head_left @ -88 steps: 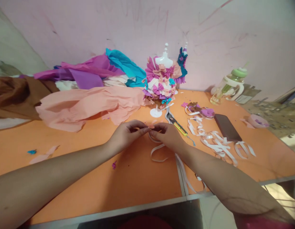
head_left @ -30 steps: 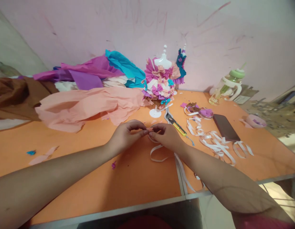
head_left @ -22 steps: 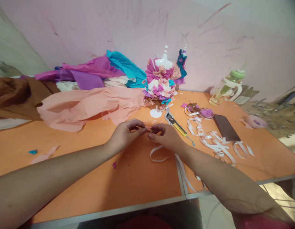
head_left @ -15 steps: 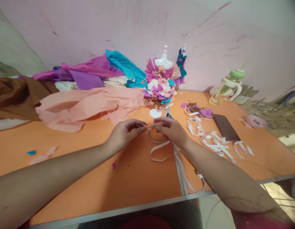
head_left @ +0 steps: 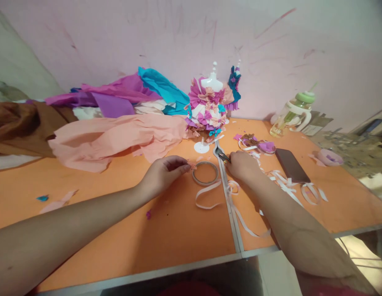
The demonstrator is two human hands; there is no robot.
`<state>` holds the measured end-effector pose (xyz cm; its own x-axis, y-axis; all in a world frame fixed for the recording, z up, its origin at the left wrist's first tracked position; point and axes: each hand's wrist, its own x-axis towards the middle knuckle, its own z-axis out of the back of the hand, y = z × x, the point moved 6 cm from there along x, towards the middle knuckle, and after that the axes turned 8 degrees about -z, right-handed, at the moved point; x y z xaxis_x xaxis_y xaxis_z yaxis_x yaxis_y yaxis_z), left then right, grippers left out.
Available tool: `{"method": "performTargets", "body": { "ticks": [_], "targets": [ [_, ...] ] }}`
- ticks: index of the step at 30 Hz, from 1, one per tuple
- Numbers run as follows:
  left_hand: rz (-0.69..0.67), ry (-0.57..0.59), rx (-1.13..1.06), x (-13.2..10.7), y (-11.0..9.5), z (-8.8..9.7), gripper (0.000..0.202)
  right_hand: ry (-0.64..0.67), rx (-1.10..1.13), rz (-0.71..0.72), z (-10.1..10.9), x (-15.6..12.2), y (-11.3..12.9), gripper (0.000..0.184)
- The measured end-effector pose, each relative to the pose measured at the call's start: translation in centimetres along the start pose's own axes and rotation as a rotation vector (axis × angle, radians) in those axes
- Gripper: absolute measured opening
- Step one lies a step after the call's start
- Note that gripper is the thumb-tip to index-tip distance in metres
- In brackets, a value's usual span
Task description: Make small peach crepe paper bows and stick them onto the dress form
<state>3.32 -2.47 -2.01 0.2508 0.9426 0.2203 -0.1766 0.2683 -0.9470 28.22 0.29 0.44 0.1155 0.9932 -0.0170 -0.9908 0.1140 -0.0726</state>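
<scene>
My left hand (head_left: 166, 174) is closed in a pinch on a small peach crepe paper piece (head_left: 192, 166), just left of a narrow roll of tape (head_left: 194, 177) lying on the table. My right hand (head_left: 244, 165) is closed around what look like scissors (head_left: 221, 153); their dark metal end points toward the dress form and the handles are hidden in my fingers. A white strip (head_left: 206, 205) curls below the roll. Beyond my hands stands a small white dress form (head_left: 212, 83), covered with ruffles and bows of pink, peach, purple and blue paper.
Crepe paper sheets, peach (head_left: 117, 137), purple (head_left: 112, 105) and blue (head_left: 166, 90), spread at the back left. Right of my right hand lie white strips (head_left: 286, 189), a dark flat rectangular case (head_left: 292, 165) and paper flowers (head_left: 266, 146). A green-lidded bottle (head_left: 294, 115) stands behind.
My right hand has left the tape roll, moved right and taken hold of the scissors. The left hand stays in its pinch at nearly the same spot.
</scene>
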Motion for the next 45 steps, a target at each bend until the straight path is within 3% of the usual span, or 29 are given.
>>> {"method": "performTargets", "body": {
  "ticks": [3,5,10,14,18,22,29,45],
  "targets": [
    [-0.007,-0.002,-0.049,0.0,0.2,0.0,0.033,0.154,0.157,0.039,-1.1,1.4,-0.8,0.030],
    [-0.010,-0.017,-0.070,0.0,0.5,0.1,0.034,0.189,0.197,0.054,-1.4,1.7,-1.1,0.033],
    [-0.038,-0.081,-0.075,0.3,0.7,0.6,0.034,-0.006,0.125,0.145,0.2,0.2,0.7,0.018],
    [-0.068,-0.105,-0.090,0.5,0.5,0.8,0.030,-0.165,0.208,0.093,2.4,-1.9,2.2,0.027],
    [-0.061,-0.076,-0.097,0.5,0.4,0.5,0.030,-0.082,0.504,0.284,3.3,-4.2,4.6,0.037],
    [-0.033,-0.043,-0.057,0.4,0.5,0.2,0.035,0.007,0.649,0.358,2.8,-5.7,6.2,0.034],
    [-0.039,0.073,-0.110,0.3,0.3,-0.7,0.034,0.076,0.648,0.415,1.8,-6.4,7.6,0.040],
    [-0.051,0.092,-0.146,0.3,0.5,-0.9,0.032,0.055,0.665,0.476,2.0,-6.5,8.1,0.041]
  ]
}}
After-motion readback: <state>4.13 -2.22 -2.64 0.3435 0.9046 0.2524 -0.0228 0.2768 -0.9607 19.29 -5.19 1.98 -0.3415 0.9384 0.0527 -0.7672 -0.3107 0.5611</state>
